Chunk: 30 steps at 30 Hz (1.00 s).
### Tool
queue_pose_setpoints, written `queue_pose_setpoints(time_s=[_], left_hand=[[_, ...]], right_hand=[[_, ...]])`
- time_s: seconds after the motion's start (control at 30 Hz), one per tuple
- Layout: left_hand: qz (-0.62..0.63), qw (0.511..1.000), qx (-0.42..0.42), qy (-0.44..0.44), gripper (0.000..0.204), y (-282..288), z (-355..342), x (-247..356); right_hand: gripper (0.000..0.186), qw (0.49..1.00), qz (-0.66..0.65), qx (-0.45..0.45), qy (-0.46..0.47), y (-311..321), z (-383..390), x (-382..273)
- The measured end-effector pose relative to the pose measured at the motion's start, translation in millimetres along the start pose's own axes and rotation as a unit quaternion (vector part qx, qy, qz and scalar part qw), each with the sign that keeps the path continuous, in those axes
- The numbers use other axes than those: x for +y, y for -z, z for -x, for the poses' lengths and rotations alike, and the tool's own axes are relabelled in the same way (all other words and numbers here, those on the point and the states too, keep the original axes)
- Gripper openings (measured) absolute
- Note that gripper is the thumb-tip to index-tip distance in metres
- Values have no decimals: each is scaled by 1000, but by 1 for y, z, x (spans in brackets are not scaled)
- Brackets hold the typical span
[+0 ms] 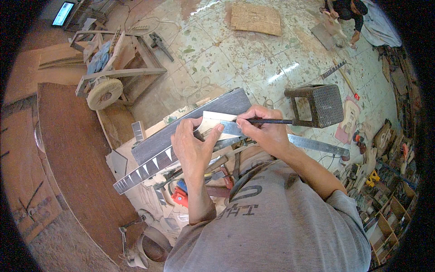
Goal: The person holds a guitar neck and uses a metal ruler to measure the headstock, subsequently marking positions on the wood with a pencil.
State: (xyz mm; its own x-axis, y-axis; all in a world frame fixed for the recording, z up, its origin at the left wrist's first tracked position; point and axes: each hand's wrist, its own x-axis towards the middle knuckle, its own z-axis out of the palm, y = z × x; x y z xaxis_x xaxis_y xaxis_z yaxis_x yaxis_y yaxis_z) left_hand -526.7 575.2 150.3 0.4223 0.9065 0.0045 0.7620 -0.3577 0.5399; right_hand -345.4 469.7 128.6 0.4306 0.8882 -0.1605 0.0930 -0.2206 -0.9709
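My left hand (194,143) pinches a small white flat piece (212,116), thumb laid over the end of a steel ruler (317,146) on top of it. Between the fingers of my right hand (267,129) is a black pen (274,121), its tip end at the white piece and its shaft pointing right. The ruler runs out to the right beneath my right hand. Both hands are above a long dark block (170,133) on the bench. Below my left wrist a fretboard (142,171) with white triangular inlays slants to the left.
Hand tools, one with a red part (180,197), crowd the bench near my body. A woven dark stool (321,106) stands to the right. A wooden frame with a round wheel (105,94) is at left. Another person (349,11) crouches at far right.
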Motion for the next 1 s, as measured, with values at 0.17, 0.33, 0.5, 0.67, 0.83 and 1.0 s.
queue_pose_setpoints(time_s=[0.17, 0.33, 0.5, 0.67, 0.83, 1.0], left_hand=[[9, 1000, -9, 13, 43, 0, -1, 0], [11, 1000, -14, 10, 46, 2, -1, 0], [-11, 1000, 0, 8, 55, -1, 2, -2], [-52, 999, -5, -7, 66, -5, 2, 7], [-67, 998, -2, -15, 71, -8, 4, 9], [-76, 997, -9, -6, 73, -7, 4, 11]], right_hand=[[10, 1000, -16, 7, -1, 3, 1, 5], [22, 986, -59, 150, 29, 29, 10, 11], [30, 973, 225, 15, -52, 85, 53, 17], [31, 972, 207, 9, -107, 98, 76, 30], [30, 971, 220, 17, -97, 103, 77, 33], [32, 972, 213, 14, -94, 104, 75, 33]])
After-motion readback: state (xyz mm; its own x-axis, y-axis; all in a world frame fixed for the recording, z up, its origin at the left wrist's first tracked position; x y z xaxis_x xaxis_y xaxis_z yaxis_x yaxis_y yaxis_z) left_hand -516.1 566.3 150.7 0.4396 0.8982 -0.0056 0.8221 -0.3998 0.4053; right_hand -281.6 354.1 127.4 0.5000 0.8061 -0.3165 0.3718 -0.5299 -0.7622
